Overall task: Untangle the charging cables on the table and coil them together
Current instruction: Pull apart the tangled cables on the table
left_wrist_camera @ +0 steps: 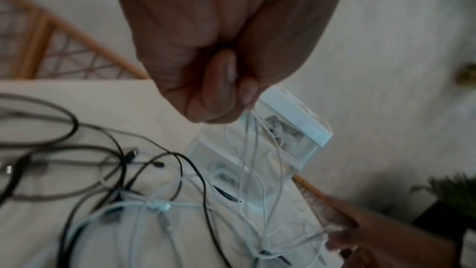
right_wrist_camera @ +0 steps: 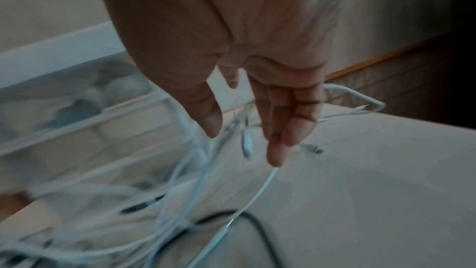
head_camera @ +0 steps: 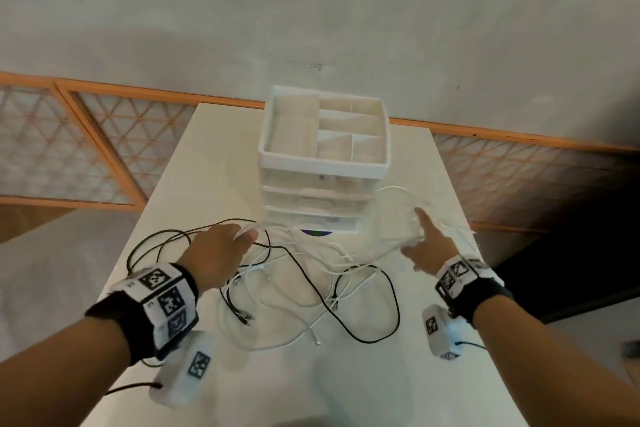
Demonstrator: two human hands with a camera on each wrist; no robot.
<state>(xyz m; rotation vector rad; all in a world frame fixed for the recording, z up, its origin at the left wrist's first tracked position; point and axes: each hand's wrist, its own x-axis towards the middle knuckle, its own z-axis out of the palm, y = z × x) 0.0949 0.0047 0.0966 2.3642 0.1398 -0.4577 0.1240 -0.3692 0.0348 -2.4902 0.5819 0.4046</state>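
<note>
Left hand pinches white cables at 10 o'clock of the table; right hand, fingers spread, carries loops at 2. Black cables lie crossed beneath; pulling apart could tighten knots.

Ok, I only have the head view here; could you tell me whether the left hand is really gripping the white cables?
Observer: Yes. The left wrist view shows the left hand curled into a fist, with white cables hanging from it.
Operator: Thank you. Is the right hand closed as well?
Observer: No. In the right wrist view the right hand has straight fingers; the white cables run between them and the thumb, and a white plug dangles there.
</note>
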